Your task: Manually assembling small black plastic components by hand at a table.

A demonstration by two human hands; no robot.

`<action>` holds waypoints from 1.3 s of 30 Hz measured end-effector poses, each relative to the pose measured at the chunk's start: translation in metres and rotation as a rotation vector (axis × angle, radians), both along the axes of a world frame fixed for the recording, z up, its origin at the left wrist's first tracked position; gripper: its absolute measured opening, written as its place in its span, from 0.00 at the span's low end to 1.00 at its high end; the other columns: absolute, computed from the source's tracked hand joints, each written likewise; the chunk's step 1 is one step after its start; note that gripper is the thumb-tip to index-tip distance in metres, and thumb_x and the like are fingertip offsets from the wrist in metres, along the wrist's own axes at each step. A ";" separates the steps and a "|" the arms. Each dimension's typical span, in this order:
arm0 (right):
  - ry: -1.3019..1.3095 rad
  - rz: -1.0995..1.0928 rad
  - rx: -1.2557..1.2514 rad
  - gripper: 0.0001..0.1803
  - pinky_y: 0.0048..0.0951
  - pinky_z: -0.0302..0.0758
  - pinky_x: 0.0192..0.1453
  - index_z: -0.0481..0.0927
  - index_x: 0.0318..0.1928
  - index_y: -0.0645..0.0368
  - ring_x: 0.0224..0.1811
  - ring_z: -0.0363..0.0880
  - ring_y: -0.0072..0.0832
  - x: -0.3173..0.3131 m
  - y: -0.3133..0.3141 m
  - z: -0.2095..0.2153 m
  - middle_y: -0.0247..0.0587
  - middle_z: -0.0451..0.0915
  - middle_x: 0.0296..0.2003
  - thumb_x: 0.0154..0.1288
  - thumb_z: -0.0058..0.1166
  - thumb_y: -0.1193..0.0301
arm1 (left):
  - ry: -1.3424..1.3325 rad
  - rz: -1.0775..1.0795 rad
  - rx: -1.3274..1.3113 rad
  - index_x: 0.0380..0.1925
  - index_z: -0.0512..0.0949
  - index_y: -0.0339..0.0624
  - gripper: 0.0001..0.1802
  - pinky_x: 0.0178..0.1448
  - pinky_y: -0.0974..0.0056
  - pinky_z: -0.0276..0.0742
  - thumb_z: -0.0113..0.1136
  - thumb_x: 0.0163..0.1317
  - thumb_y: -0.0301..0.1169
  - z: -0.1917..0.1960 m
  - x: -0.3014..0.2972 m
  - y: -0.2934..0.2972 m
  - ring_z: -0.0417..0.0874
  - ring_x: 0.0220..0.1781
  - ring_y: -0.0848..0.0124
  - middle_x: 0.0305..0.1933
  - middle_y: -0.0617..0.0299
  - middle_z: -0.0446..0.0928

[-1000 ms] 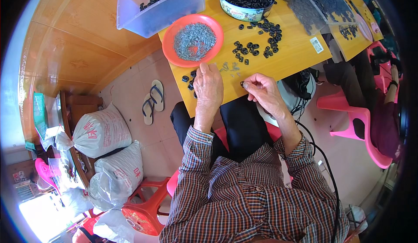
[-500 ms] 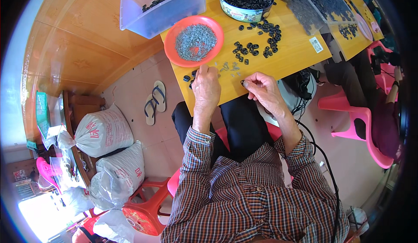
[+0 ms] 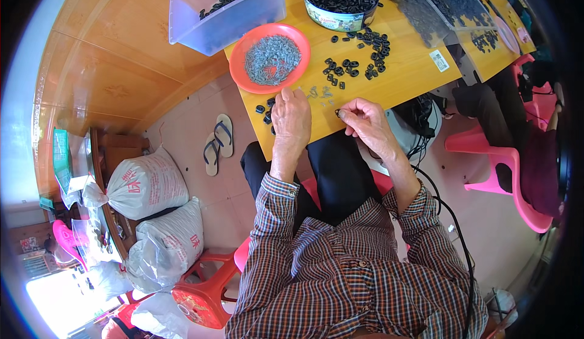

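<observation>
My right hand point(image 3: 367, 122) pinches a small black plastic part point(image 3: 337, 113) between thumb and forefinger, just over the table's near edge. To its left my left hand point(image 3: 291, 119) is closed, its fingertips drawn together close below the rim of an orange-red plate point(image 3: 238, 79). Whatever those fingertips may hold is too small to make out. Many small grey metal pieces point(image 3: 272, 59), like screws or pins, fill the plate. A few more grey pieces point(image 3: 319, 93) lie loose between my hands. Beside my left hand sits a little group of black parts point(image 3: 260, 108).
On the yellow table point(image 3: 401, 89) are scattered black parts point(image 3: 372, 70), a round tin point(image 3: 340, 20) full of them and a clear plastic box point(image 3: 226, 29). Another bin point(image 3: 420, 10) stands at the right. A person on a pink chair point(image 3: 517, 175) sits nearby. Flip-flops point(image 3: 218, 143) lie on the floor.
My left hand has shifted slightly to the right, its fingertips still by the plate's rim. The right hand keeps its pinch on the black part, almost unmoved.
</observation>
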State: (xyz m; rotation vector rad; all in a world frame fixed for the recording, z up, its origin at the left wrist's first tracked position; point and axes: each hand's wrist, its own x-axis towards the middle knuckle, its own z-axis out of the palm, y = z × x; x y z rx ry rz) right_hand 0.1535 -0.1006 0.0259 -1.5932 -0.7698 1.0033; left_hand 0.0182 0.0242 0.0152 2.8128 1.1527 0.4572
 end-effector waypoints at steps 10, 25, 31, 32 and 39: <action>0.019 -0.019 -0.001 0.10 0.17 0.68 0.25 0.79 0.37 0.63 0.22 0.72 0.15 -0.001 -0.001 0.001 0.31 0.76 0.24 0.63 0.57 0.67 | 0.042 -0.149 0.095 0.25 0.73 0.32 0.06 0.33 0.59 0.80 0.59 0.44 0.17 0.005 -0.010 -0.002 0.79 0.35 0.56 0.31 0.49 0.70; 0.136 -0.169 0.163 0.08 0.15 0.67 0.27 0.78 0.39 0.62 0.25 0.72 0.13 -0.009 0.004 -0.004 0.29 0.76 0.26 0.65 0.56 0.69 | -0.629 -0.084 -0.506 0.34 0.76 0.31 0.06 0.31 0.64 0.76 0.58 0.57 0.24 -0.005 0.002 -0.026 0.79 0.29 0.68 0.28 0.54 0.75; 0.056 -0.178 0.413 0.06 0.16 0.72 0.33 0.76 0.42 0.63 0.30 0.74 0.13 -0.014 0.008 -0.019 0.30 0.78 0.31 0.67 0.54 0.75 | -1.059 0.003 -1.379 0.40 0.77 0.30 0.10 0.29 0.73 0.73 0.55 0.64 0.27 -0.008 0.013 -0.045 0.76 0.26 0.79 0.28 0.63 0.77; 0.074 -0.170 0.432 0.06 0.16 0.73 0.35 0.76 0.42 0.64 0.31 0.74 0.13 -0.015 0.008 -0.018 0.31 0.78 0.32 0.67 0.53 0.75 | -1.134 -0.002 -1.473 0.39 0.77 0.31 0.09 0.30 0.74 0.72 0.55 0.64 0.27 -0.008 0.013 -0.046 0.75 0.26 0.79 0.28 0.63 0.77; 0.244 -0.165 0.465 0.05 0.16 0.70 0.32 0.75 0.41 0.64 0.29 0.71 0.14 -0.019 0.006 -0.012 0.32 0.77 0.33 0.68 0.52 0.75 | -1.467 -0.118 -1.798 0.39 0.77 0.36 0.06 0.33 0.73 0.72 0.56 0.64 0.25 -0.011 0.013 -0.056 0.76 0.28 0.77 0.32 0.63 0.77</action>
